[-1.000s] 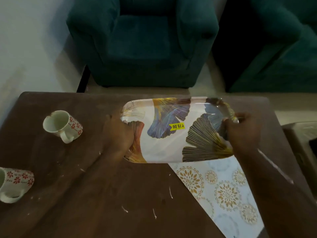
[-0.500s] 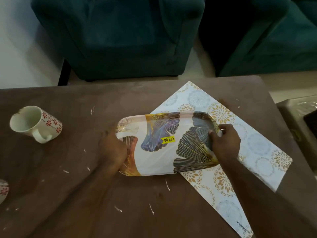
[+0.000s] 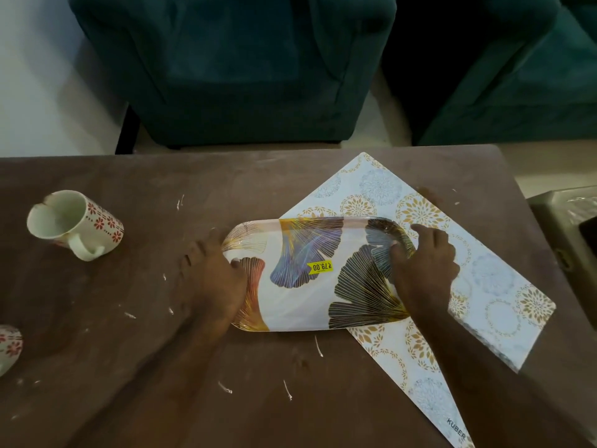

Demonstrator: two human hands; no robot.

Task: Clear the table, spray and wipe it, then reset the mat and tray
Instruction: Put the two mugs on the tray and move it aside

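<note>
The tray (image 3: pixel 310 273), a rounded rectangle printed with fan-shaped leaves, holds nothing but a yellow price sticker (image 3: pixel 319 266) near its middle. It sits on the brown table (image 3: pixel 161 367), its right end overlapping the patterned mat (image 3: pixel 484 279), which lies skewed under it with one corner pointing toward the green armchair (image 3: pixel 232 69). To the left of the tray stands a white mug with red flowers (image 3: pixel 72 223), tilted so its mouth shows; the inside looks empty. A second flowered mug (image 3: pixel 9 345) lies further left and nearer, cut off by the frame edge.

The left hand (image 3: pixel 213 279) grips the tray's left end, thumb over the rim and fingers curled underneath. The right hand (image 3: pixel 423 266) closes on the right end, thumb inside the rim, index finger stretched out along the far edge.

Against the frame a second ago, the tray sits lower and flatter, now down on the mat rather than raised above it, and much more of the mat shows.

White scraps (image 3: pixel 318 345) dot the table around the tray. To the right of the tray, past the table edge, a greyish object (image 3: pixel 562 227) is cut off and too dim to identify.
</note>
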